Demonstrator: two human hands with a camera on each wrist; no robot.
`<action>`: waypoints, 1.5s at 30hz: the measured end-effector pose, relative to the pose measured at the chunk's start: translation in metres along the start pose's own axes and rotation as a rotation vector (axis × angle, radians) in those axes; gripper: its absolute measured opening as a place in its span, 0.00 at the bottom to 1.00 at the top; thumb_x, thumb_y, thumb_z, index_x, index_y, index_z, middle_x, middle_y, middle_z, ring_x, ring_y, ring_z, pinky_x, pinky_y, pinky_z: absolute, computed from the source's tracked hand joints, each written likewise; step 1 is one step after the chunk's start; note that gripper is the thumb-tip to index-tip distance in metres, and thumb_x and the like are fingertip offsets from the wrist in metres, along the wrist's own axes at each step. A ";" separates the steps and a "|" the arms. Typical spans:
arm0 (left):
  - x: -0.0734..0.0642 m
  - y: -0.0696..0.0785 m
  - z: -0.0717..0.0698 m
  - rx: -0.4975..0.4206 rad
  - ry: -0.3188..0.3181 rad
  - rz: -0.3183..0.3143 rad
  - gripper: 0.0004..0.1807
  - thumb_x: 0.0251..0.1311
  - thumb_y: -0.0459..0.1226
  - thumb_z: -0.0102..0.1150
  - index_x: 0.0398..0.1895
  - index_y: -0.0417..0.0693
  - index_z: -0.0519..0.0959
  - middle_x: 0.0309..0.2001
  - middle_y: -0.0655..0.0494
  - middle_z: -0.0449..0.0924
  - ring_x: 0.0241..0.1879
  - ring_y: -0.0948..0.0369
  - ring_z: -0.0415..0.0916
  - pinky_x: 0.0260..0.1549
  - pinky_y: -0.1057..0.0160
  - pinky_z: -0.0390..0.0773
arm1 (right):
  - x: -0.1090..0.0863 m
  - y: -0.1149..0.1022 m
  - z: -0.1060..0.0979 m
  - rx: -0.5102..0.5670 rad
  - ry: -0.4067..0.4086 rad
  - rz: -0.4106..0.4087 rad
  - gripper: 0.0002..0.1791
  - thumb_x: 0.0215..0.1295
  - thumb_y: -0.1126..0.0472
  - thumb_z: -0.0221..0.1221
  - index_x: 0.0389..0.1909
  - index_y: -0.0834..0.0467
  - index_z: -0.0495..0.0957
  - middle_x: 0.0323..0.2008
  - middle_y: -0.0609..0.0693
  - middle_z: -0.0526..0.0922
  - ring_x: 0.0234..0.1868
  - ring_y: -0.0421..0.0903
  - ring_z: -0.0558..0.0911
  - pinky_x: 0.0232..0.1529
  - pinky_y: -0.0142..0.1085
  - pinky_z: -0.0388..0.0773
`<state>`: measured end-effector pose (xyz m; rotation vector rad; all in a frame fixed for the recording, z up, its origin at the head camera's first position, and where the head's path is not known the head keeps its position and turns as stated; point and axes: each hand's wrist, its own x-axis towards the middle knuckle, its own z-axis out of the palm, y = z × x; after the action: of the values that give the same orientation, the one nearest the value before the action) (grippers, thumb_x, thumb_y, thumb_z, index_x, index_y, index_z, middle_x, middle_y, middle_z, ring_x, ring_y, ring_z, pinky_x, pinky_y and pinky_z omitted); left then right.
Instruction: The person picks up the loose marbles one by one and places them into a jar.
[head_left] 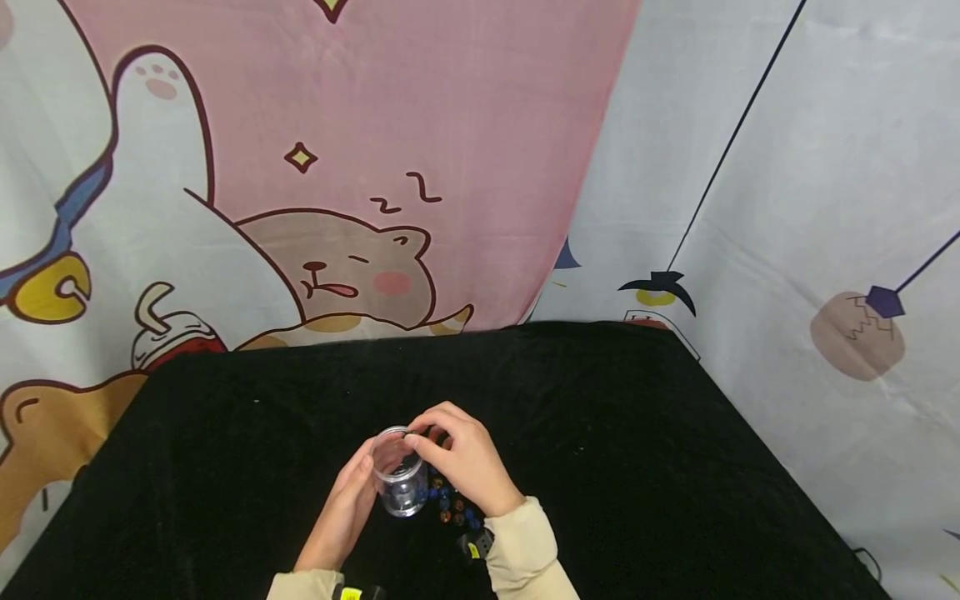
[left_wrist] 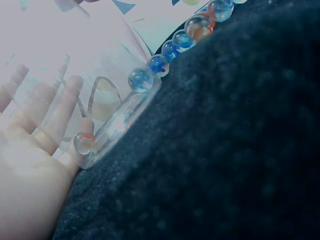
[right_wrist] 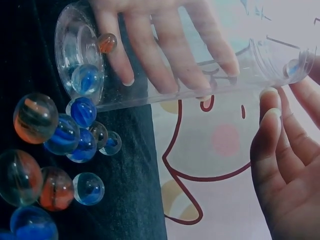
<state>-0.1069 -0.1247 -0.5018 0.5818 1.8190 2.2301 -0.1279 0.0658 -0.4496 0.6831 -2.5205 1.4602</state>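
Note:
A clear plastic jar [head_left: 402,492] stands upright on black cloth, its mouth facing up. My left hand [head_left: 350,504] holds it from the left side, fingers spread along the wall in the right wrist view. Over the rim, my right hand [head_left: 468,458] pinches a small glass marble [right_wrist: 291,68] at the jar's mouth, partly seen through the plastic. An orange-streaked marble [left_wrist: 85,143] shows at the jar's bottom. Several blue and orange marbles [head_left: 457,506] lie on the cloth right of the jar, partly below my right hand.
Black cloth [head_left: 637,467] covers the table. A printed curtain [head_left: 480,167] with cartoon animals hangs behind and along the right side. A dark wrist device [head_left: 476,546] sits by the right sleeve, another [head_left: 358,593] by the left sleeve.

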 end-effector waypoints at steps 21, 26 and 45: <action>0.001 0.000 0.000 0.004 0.011 -0.012 0.24 0.69 0.44 0.23 0.64 0.47 0.57 0.62 0.46 0.60 0.62 0.49 0.55 0.57 0.40 0.46 | 0.001 0.001 -0.001 0.006 -0.022 -0.014 0.12 0.59 0.45 0.54 0.38 0.45 0.78 0.36 0.35 0.74 0.33 0.35 0.73 0.31 0.29 0.74; 0.001 -0.001 -0.001 0.003 0.000 0.001 0.24 0.69 0.43 0.23 0.64 0.46 0.56 0.61 0.44 0.61 0.62 0.50 0.55 0.58 0.41 0.46 | 0.000 0.001 -0.003 0.015 -0.020 -0.004 0.10 0.61 0.47 0.53 0.39 0.44 0.77 0.36 0.36 0.74 0.34 0.35 0.73 0.33 0.29 0.74; 0.002 -0.004 0.000 -0.004 0.014 0.009 0.24 0.69 0.43 0.23 0.63 0.43 0.58 0.59 0.41 0.62 0.61 0.48 0.57 0.58 0.48 0.52 | -0.002 0.018 -0.006 -0.076 -0.082 0.056 0.08 0.64 0.51 0.50 0.39 0.43 0.76 0.35 0.35 0.76 0.32 0.34 0.74 0.34 0.29 0.73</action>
<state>-0.1095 -0.1231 -0.5052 0.5762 1.8221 2.2479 -0.1349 0.0791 -0.4614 0.6789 -2.6625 1.3731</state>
